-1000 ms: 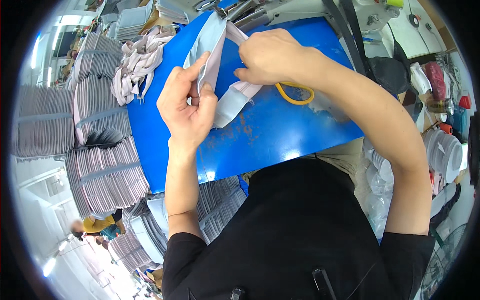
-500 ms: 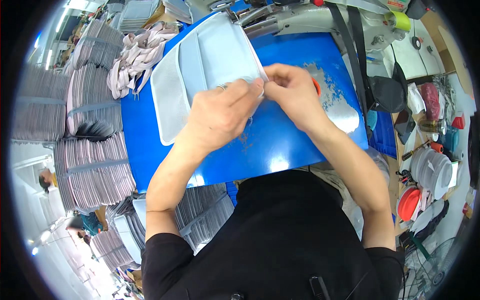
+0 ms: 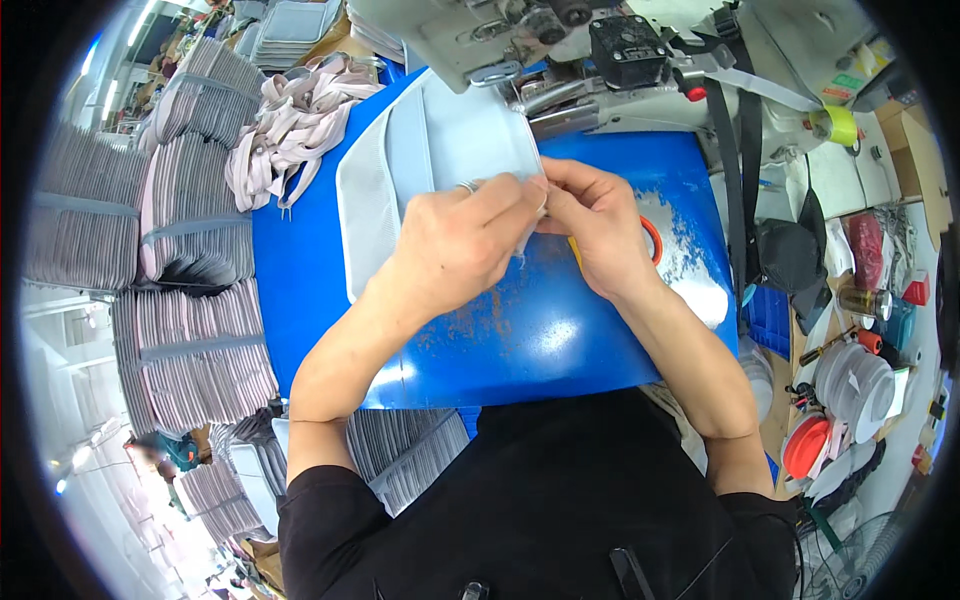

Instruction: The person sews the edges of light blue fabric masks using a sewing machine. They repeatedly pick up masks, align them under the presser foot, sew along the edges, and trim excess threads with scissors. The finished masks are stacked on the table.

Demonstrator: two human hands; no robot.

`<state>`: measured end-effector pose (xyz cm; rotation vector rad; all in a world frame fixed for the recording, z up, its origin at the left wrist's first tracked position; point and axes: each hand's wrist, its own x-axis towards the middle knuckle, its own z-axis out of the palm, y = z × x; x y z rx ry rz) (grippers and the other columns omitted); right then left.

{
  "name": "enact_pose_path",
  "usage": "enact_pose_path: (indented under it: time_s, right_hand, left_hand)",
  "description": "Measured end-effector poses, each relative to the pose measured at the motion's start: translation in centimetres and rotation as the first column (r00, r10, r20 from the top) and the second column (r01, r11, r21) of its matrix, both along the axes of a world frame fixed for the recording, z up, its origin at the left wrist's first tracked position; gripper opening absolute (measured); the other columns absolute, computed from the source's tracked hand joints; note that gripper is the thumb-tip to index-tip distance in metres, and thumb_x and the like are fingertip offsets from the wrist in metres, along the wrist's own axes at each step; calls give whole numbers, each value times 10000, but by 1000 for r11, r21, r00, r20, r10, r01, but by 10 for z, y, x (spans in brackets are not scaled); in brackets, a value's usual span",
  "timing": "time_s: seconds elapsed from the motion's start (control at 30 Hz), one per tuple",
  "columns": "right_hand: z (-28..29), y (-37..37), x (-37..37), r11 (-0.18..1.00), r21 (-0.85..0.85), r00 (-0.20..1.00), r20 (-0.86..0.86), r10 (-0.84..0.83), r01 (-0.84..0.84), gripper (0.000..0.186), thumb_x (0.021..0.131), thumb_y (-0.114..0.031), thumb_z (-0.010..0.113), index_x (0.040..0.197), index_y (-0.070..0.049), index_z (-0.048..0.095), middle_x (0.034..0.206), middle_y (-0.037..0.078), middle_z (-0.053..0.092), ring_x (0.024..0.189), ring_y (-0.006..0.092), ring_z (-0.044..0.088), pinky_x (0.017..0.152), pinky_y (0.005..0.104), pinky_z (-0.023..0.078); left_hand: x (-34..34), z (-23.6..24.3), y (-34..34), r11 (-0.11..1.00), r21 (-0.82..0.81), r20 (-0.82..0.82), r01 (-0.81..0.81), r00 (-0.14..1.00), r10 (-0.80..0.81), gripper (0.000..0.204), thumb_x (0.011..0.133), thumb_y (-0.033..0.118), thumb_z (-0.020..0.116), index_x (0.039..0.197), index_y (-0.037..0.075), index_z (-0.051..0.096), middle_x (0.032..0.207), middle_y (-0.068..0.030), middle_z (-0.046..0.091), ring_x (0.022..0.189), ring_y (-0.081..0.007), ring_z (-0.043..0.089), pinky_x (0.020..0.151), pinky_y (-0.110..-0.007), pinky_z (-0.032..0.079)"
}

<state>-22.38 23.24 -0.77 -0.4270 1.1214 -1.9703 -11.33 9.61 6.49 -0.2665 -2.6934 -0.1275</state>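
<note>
A pale blue-grey fabric panel with a mesh pocket along its left side lies at a slant on the blue work surface. Its far end reaches beneath the sewing machine. My left hand, a ring on one finger, is closed in a pinch at the panel's near right corner. Close against it, my right hand pinches the same edge, and the fingertips of both hands almost meet. They hide the exact spot they grip. An orange scissors handle shows partly behind my right hand.
Tied stacks of grey and pink pieces rise on the left. A heap of pale pink strips lies at the far left edge. Black straps hang right of the surface. Further right is a cluttered bench with a red round lid.
The view has shifted, so more of the sewing machine shows and the surface sits lower in the picture. Both hands keep their pinch on the panel's edge. More of the scissors handle is visible.
</note>
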Motion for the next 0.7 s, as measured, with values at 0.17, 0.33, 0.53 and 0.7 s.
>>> enact_pose_path:
  time_s: [0.17,0.33,0.53,0.7]
  right_hand:
    - [7,-25,-8,993,-11,986,115,-118,120,256,963,-89,743,1198,10,723,998,67,753,854,97,682,736,249,554]
    - [4,-44,-3,938,-24,909,256,-329,346,209,919,-67,796,1093,-5,698,981,69,756,855,110,690,724,247,540]
    - [17,-51,-3,899,38,883,175,-436,437,212,892,-58,816,1054,21,702,938,74,735,822,110,674,704,247,519]
    - [12,-54,-1,886,7,878,130,-460,463,250,859,-55,823,1047,31,683,929,76,723,802,124,663,700,250,521]
  left_hand:
    - [-22,5,-20,998,55,11,-4,1000,3,280,872,88,744,1152,73,750,786,-66,546,611,-253,622,513,-390,495]
    - [-39,7,-29,989,116,7,-90,996,90,223,896,78,752,1117,90,777,790,-80,577,660,-263,631,562,-392,489]
    - [-22,3,-39,930,159,7,-331,942,334,468,832,127,819,1286,139,709,950,-103,656,872,-314,676,768,-425,551]
    - [-5,0,-54,870,137,306,-474,856,417,632,850,123,799,1452,178,615,862,-139,665,747,-328,665,724,-429,556]
